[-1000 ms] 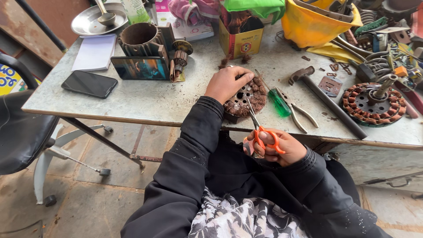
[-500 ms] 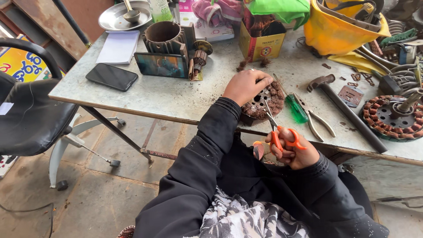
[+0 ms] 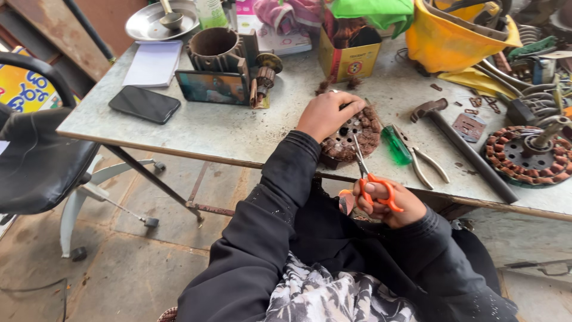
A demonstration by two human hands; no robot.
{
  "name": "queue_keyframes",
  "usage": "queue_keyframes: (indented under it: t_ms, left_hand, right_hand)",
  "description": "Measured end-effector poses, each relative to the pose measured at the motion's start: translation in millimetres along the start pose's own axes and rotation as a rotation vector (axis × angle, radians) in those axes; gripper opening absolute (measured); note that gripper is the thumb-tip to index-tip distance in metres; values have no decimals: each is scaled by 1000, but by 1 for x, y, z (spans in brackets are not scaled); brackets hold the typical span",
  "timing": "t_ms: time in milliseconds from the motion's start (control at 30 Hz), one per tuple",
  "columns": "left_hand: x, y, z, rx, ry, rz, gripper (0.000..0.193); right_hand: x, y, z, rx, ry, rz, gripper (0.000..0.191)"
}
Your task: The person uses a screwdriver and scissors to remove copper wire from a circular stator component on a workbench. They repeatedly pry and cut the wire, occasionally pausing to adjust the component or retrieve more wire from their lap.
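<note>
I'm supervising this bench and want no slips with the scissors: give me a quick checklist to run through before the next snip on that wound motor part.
1. Left hand steadies the round copper-wound stator: ok, it rests on top of its far edge.
2. Right hand has the orange-handled scissors firmly: ok, fingers are through the loops.
3. Blade tips on the winding, away from the left hand's fingers: cannot tell, the gap looks small.
4. Stator fully on the table: not ok, it sits at the near edge.
5. Pliers and green-handled screwdriver out of the way: ok, they lie to the right.
</note>
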State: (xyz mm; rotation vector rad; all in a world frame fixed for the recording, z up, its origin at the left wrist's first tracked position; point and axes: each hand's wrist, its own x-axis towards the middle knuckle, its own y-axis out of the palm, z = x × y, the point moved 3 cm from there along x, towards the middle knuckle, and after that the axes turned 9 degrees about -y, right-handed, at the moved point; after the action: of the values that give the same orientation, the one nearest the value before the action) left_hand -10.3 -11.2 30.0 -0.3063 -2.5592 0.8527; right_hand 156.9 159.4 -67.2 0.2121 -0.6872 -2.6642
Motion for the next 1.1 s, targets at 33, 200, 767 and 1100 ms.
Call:
queue_keyframes:
  t_ms: [33,200,767,1100]
  left_hand:
    - [0,0,0,-10,-4,-3,41]
    - [0,0,0,28,-62,59,42]
    - [2,2,6,-1,-126,70,42]
    - [4,4,6,40,-90,46,41]
  right_hand:
    - [1,-3,-5,-66,-30,-32,33]
    - [1,-4,-39,-212,-107,-71,40]
    - [-54,20,21,-1534,-241,-471,59]
    - [-71,58,72,-1942,-314,-495,69]
